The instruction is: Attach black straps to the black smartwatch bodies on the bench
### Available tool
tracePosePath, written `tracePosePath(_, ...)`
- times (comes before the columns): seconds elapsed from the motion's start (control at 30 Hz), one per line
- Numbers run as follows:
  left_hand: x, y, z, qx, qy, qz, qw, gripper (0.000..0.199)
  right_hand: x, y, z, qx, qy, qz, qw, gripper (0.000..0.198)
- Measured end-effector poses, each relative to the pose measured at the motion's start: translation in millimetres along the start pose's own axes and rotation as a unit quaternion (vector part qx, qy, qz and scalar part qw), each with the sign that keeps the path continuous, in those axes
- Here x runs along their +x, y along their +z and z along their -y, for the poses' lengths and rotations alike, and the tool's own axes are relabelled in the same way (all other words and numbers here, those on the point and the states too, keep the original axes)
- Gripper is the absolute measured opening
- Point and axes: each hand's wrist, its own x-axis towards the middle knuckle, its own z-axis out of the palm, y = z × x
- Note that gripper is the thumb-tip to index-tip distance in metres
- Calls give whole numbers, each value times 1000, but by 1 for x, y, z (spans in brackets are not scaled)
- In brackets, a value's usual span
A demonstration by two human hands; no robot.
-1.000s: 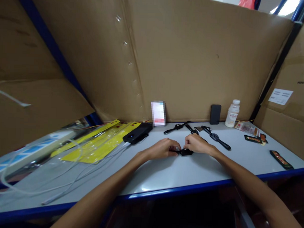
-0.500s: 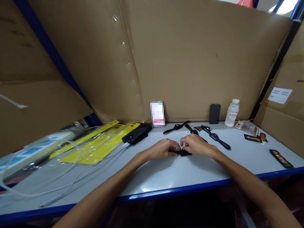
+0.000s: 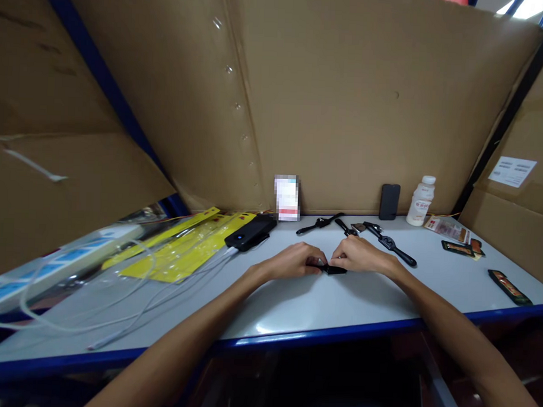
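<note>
Head view shows work in progress on a small, flat, black piece (image 3: pixel 337 270) with a sharp-cornered outline, lying low over the smooth pale-grey tabletop (image 3: pixel 290 308) between the two hands; this piece is the landmark for all positions below. The left hand (image 3: pixel 298 261), at its left, has curled fingers gripping the piece's dark left end. The right hand (image 3: pixel 359 254), at its upper right, has bent fingers drawn together at its far edge; whether they pinch or merely touch it cannot be told. Handling is judged incomplete, since both hands are engaged there; the exact stage is concealed by the fingers. Beyond the piece lie three slim black tools with paired, rounded handles (image 3: pixel 321 222), none held; whether they are finished or waiting cannot be determined. Left of the piece, glossy yellow cards with crinkled clear plastic (image 3: pixel 176 253) lie flat, beside a black, round-edged power pack (image 3: pixel 248 233) with a white cable (image 3: pixel 207 268) plugged in. Far to its right rests a dark-edged oblong case with a reddish-brown face (image 3: pixel 509 287). Beyond and right stands a white-capped plastic bottle (image 3: pixel 420 203), near a matt brown cardboard wall (image 3: pixel 346 111).
</note>
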Motion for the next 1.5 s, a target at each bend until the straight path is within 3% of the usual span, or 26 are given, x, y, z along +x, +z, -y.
tracePosePath(0.17, 0, 1, 2, -5, 0, 4, 1000, 24, 1, 2, 1, -62, 46, -34, 996, 26)
tracePosePath(0.3, 0, 1, 3, 5, -7, 4, 1000, 25, 1, 3, 0, -28, 6, -5, 1000, 26)
tracePosePath(0.47, 0, 0, 2, 3, -5, 2, 1000, 25, 1, 3, -1, -61, 42, -31, 997, 25)
tracePosePath(0.6, 0, -1, 1, 9, -8, 7, 1000, 26, 3, 5, -3, -10, -3, -11, 1000, 26)
tracePosePath(0.77, 0, 0, 1, 3, -6, 5, 1000, 26, 4, 5, -1, -78, 44, -40, 995, 26)
tracePosePath(0.93, 0, 1, 4, 3, 4, 0, 1000, 25, 2, 3, 3, -19, 7, 2, 1000, 27)
tracePosePath(1.07, 0, 1, 4, 5, 0, 5, 1000, 26, 3, 2, 1, -62, 51, -27, 996, 26)
tracePosePath(1.23, -1, -1, -1, 6, -11, 8, 1000, 25, 4, 4, -2, -23, -2, -1, 1000, 26)
tracePosePath(1.37, -1, -2, -2, -1, -12, 7, 1000, 26, 4, 5, -2, -63, 46, -34, 996, 26)
tracePosePath(1.5, -1, -1, 1, 1, -11, 5, 1000, 25, 4, 5, -2, -19, 13, -11, 1000, 25)
